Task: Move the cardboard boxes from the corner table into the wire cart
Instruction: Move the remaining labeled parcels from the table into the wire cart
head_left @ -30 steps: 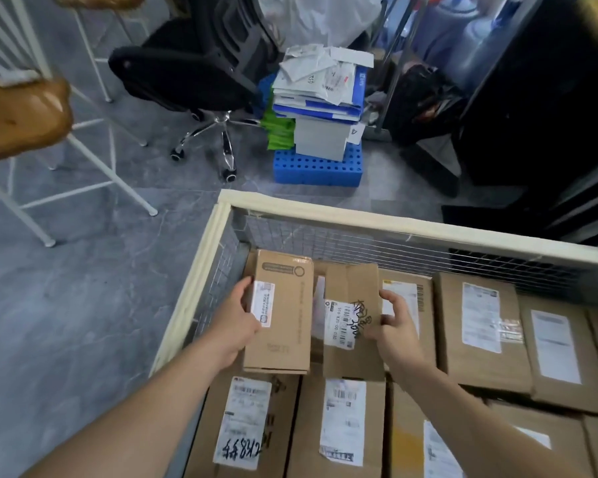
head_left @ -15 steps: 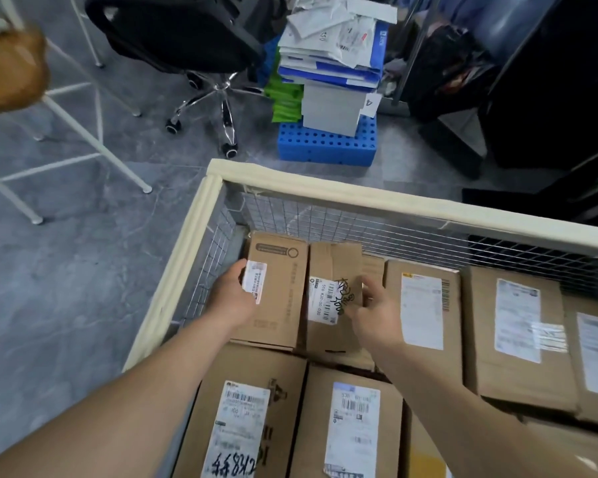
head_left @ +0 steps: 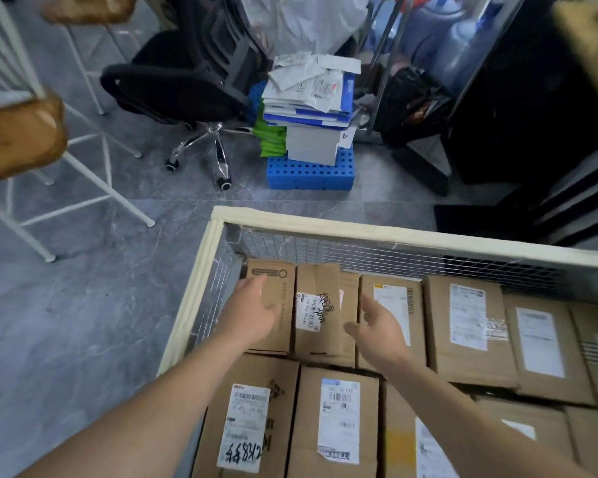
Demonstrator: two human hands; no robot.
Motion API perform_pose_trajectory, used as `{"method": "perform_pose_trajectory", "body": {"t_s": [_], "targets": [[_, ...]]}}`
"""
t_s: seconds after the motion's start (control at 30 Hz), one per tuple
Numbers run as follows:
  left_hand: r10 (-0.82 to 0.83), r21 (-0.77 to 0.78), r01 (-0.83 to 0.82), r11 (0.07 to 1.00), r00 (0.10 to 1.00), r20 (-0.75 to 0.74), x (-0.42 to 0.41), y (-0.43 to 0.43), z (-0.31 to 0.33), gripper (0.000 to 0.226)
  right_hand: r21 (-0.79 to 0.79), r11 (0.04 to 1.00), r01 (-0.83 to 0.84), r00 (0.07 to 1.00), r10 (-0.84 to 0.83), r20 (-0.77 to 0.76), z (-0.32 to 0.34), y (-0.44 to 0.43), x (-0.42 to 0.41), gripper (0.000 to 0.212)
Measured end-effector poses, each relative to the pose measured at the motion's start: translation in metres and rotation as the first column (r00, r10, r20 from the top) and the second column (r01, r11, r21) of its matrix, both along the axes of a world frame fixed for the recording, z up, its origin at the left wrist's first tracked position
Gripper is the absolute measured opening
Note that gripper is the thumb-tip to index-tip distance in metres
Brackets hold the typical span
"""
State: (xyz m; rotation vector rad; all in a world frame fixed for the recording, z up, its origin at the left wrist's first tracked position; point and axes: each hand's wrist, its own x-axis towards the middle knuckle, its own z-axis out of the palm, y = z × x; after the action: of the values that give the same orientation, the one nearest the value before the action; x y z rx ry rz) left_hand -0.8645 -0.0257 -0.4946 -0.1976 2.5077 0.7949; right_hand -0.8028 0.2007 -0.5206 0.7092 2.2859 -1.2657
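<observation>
On grey tiles, the wire cart holds the scribbled cardboard box lying 12-to-6, flanked by spread, empty hands: left hand at 9 o'clock, right hand at 3.

I log grey marbled floor tiles across left of view. Black office chair at top centre, chrome castor base beneath it. Right of chair: blue perforated crate on floor, grey box on crate, stack of blue folders on box, loose papers on top. Green packets just beside box, left side. Wooden stool with white metal legs at left edge. I note black bag and water jugs at top right.
</observation>
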Motion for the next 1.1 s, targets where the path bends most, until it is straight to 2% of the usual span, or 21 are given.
{"method": "perform_pose_trajectory", "body": {"t_s": [0.23, 0.4, 0.67, 0.93, 1.1], "targets": [[-0.287, -0.056, 0.281, 0.958, 0.938, -0.194, 0.014, 0.061, 0.124, 0.07, 0.192, 0.981, -0.019, 0.984, 0.052, -0.169, 0.131, 0.041, 0.021, 0.066], [-0.448, -0.159, 0.419, 0.894, 0.822, -0.353, 0.024, 0.111, 0.202, 0.071, 0.375, 0.926, 0.04, 0.954, 0.076, -0.29, 0.223, 0.084, 0.043, 0.061], [-0.69, -0.322, 0.628, 0.709, 0.52, -0.504, 0.043, 0.192, 0.307, 0.071, 0.606, 0.756, 0.246, 0.924, 0.005, -0.382, 0.337, 0.153, 0.108, 0.066], [-0.76, -0.36, 0.772, 0.524, 0.233, -0.607, 0.1, 0.276, 0.386, 0.067, 0.69, 0.552, 0.469, 0.868, -0.14, -0.477, 0.429, 0.195, 0.209, 0.06], [-0.748, -0.361, 0.834, 0.416, 0.089, -0.657, 0.149, 0.324, 0.421, 0.065, 0.735, 0.431, 0.524, 0.85, -0.212, -0.481, 0.462, 0.215, 0.282, 0.063]]}}
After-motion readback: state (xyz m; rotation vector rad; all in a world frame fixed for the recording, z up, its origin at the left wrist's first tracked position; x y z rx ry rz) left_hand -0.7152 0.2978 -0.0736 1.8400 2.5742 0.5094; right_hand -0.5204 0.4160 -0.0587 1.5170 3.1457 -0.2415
